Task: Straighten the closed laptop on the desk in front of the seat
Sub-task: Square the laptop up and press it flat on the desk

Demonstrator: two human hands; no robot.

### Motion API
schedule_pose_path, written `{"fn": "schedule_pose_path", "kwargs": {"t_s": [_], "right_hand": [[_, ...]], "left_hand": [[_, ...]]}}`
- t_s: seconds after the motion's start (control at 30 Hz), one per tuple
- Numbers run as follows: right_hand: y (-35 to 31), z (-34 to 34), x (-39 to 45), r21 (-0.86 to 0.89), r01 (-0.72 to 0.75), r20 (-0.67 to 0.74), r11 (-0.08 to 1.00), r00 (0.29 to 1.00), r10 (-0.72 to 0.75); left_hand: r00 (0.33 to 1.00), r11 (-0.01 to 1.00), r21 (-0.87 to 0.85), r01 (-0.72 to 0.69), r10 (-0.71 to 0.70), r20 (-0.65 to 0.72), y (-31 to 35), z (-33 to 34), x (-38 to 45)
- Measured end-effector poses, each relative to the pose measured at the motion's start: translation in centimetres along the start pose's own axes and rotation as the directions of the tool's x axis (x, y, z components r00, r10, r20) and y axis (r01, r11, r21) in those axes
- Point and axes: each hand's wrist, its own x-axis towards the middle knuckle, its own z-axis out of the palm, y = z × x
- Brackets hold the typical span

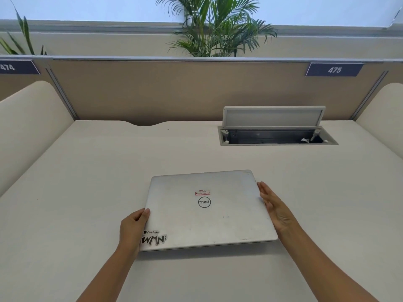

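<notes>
The left hand point(133, 227) is at the left edge of the closed laptop point(207, 212), near its front corner. The fingers are curled around the edge and the thumb lies on top of the lid, so this hand clamps the side and can pull or turn it. Just beside the thumb, on the lid, there are two stickers point(153, 238).

The laptop lies flat on the bench point(87, 171), between the two hands and a little beyond them. It is not square to the bench: its back right corner sits higher in the view than its back left corner, so it looks slightly turned.

The right hand point(275, 207) is open and flat, with the fingers straight and together, and its palm is against the right edge of the laptop. It does not grip; I think it serves as a stop or a pusher, so that the laptop turns between the two hands.

Well beyond the right hand there is an open cable box point(277, 136) in the bench with its lid up.
</notes>
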Motion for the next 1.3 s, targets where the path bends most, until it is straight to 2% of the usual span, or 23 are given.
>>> {"fn": "schedule_pose_path", "kwargs": {"t_s": [0.23,0.43,0.6,0.73,0.87,0.97,1.07,1.2,1.3], "right_hand": [[0.2,-0.2,0.5,-0.051,0.027,0.025,0.998,0.999,-0.026],[0.2,0.0,0.9,-0.126,0.025,-0.018,0.992,0.999,-0.028],[0.4,-0.2,1.3,-0.249,0.034,-0.036,0.968,0.998,-0.045],[0.5,-0.3,1.5,-0.29,0.052,-0.033,0.956,0.997,-0.064],[0.6,-0.6,1.8,-0.372,0.071,-0.043,0.926,0.995,-0.093],[0.8,-0.6,1.7,-0.417,0.087,-0.049,0.905,0.992,-0.118],[0.9,-0.5,1.3,-0.519,0.142,-0.046,0.843,0.98,-0.193],[1.1,-0.4,0.7,-0.61,0.198,-0.027,0.767,0.962,-0.27],[1.2,-0.4,0.6,-0.622,0.206,-0.025,0.755,0.959,-0.283]], "left_hand": [[0.998,0.994,0.086,-0.064,0.064,0.0,-0.3,0.1,0.0],[0.994,0.986,0.13,-0.109,0.11,-0.001,-0.6,0.0,0.2],[0.983,0.939,0.291,-0.182,0.185,0.019,-0.9,-0.1,0.5],[0.978,0.916,0.353,-0.193,0.209,-0.005,-0.8,0.0,0.3],[0.978,0.91,0.364,-0.198,0.209,0.008,-0.6,-0.1,0.2],[0.975,0.895,0.386,-0.223,0.212,0.07,-0.6,-0.4,-0.1],[0.965,0.88,0.397,-0.261,0.236,0.113,-0.5,-0.7,-0.4],[0.961,0.862,0.429,-0.27,0.265,0.073,-0.6,-0.6,-0.7],[0.958,0.86,0.427,-0.279,0.278,0.066,-0.6,-0.5,-0.9]]}}
